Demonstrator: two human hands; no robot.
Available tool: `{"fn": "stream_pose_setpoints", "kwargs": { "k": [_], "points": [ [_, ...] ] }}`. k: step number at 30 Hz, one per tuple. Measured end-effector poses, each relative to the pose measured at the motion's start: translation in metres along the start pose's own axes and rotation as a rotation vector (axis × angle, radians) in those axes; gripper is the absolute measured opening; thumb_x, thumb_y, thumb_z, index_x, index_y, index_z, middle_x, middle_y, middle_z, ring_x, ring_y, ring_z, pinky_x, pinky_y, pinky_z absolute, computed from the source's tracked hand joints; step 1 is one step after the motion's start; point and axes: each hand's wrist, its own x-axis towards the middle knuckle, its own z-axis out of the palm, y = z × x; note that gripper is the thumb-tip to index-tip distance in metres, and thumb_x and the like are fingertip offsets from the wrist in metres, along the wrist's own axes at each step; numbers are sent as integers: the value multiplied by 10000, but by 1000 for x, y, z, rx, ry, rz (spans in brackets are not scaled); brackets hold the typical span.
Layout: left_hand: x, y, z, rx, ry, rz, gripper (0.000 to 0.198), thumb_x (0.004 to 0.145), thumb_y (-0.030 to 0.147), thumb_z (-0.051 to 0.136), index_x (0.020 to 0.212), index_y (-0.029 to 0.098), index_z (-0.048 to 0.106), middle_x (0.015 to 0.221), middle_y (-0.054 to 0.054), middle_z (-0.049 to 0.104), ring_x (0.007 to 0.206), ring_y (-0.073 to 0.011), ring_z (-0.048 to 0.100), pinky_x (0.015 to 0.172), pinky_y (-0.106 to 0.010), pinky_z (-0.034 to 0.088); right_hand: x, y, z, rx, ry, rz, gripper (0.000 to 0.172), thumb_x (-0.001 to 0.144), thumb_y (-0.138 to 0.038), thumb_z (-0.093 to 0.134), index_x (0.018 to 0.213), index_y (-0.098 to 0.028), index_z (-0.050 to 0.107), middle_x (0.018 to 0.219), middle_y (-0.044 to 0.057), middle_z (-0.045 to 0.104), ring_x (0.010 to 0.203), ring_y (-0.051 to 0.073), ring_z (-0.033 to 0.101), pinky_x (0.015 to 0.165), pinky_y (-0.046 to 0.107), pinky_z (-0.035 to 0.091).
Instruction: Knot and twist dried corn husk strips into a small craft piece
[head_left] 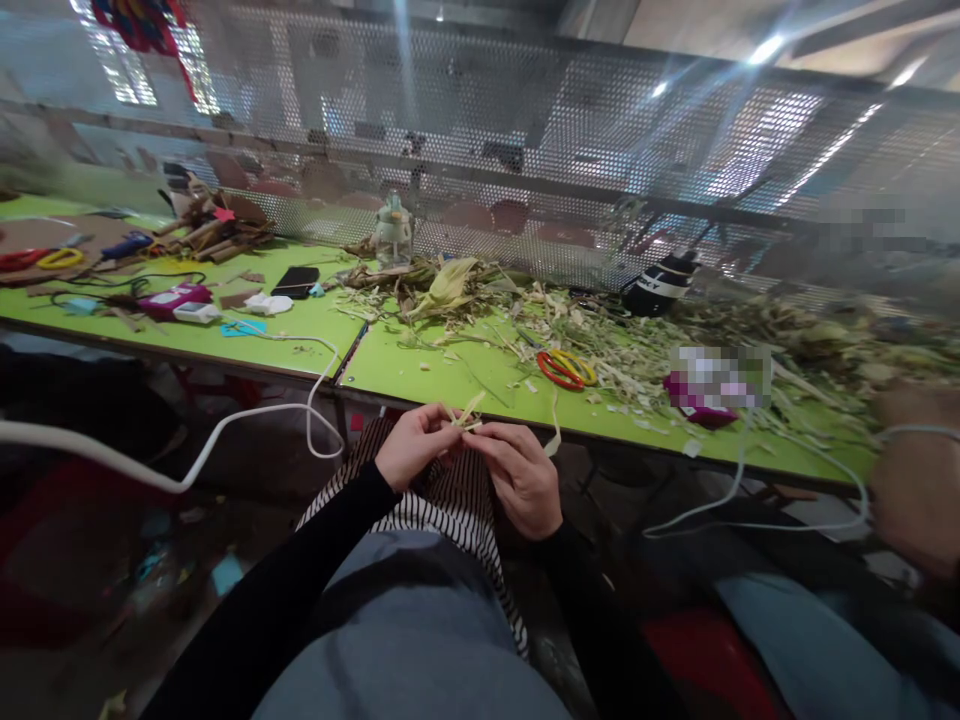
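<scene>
Over my lap, just in front of the table edge, my left hand and my right hand meet with fingertips pinched. Between them is a small piece of pale yellow corn husk strips, its lower part hidden by my fingers. A longer thin husk strip hangs at the table edge, just beyond my right hand. On the green table ahead lie scissors with red and yellow handles. Behind them is a heap of husk scraps, with a larger yellowish husk on it.
A perforated metal screen runs behind the table. A black bottle, a pale green bottle, a phone and magenta boxes stand or lie about. White cables droop past the table edge. Another person's arm is at right.
</scene>
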Motion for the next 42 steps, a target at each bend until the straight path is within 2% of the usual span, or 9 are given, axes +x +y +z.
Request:
{"fn": "stream_pose_setpoints", "kwargs": {
  "k": [6,9,12,16,20,27,32,35,42],
  "points": [
    [-1,-3,-5,273,-94,58,269,700,268,595,921,115,595,635,30,535,513,-66,466,488,-196,406,6,1,-2,-60,-74,-37,192,844,-141,558,974,-257,641,885,29,671,869,190,580,802,364,465],
    [-3,-2,-7,270,-166,76,225,701,271,606,866,120,585,643,32,516,543,-60,456,506,-183,389,5,2,1,-30,0,127,119,816,-228,614,935,-239,617,927,52,614,909,202,552,804,366,460],
    [-6,0,-7,234,-181,80,212,687,259,627,841,129,563,631,44,494,540,-49,437,509,-173,372,3,5,3,87,97,391,307,734,-333,697,974,-217,546,938,56,569,813,186,547,714,340,477],
    [-8,3,-6,139,-217,19,269,674,281,655,869,134,540,678,12,566,581,-70,509,528,-186,400,2,7,4,363,-4,625,407,683,-423,719,958,-203,516,837,27,591,723,171,567,647,311,477],
    [-7,1,-5,126,-249,-3,292,740,393,613,825,123,540,653,-13,591,567,-80,533,509,-191,408,2,5,3,441,-8,587,306,714,-390,701,914,-215,550,830,11,596,718,158,572,677,300,474],
    [-10,3,1,77,-186,-32,380,733,494,597,787,119,571,611,-12,597,504,-69,513,484,-188,408,1,4,3,486,-40,445,219,741,-291,693,921,-240,578,862,-1,579,749,146,577,716,293,489],
    [-11,7,3,51,-185,-82,413,725,529,585,762,119,555,614,-27,617,508,-83,543,475,-192,415,1,0,2,289,42,286,102,782,-238,652,883,-248,648,885,19,596,816,158,581,750,306,495],
    [-10,6,3,47,-215,-102,404,718,521,597,775,126,539,579,-4,595,471,-76,526,447,-186,398,-1,-2,4,184,68,185,124,808,-212,621,890,-272,691,869,23,619,825,162,588,749,311,499],
    [-11,4,1,44,-200,-32,352,729,450,608,827,124,523,628,3,576,502,-71,525,467,-189,414,4,-7,3,190,3,256,92,815,-245,609,858,-240,691,832,32,625,783,169,598,713,321,506]
  ]
}}
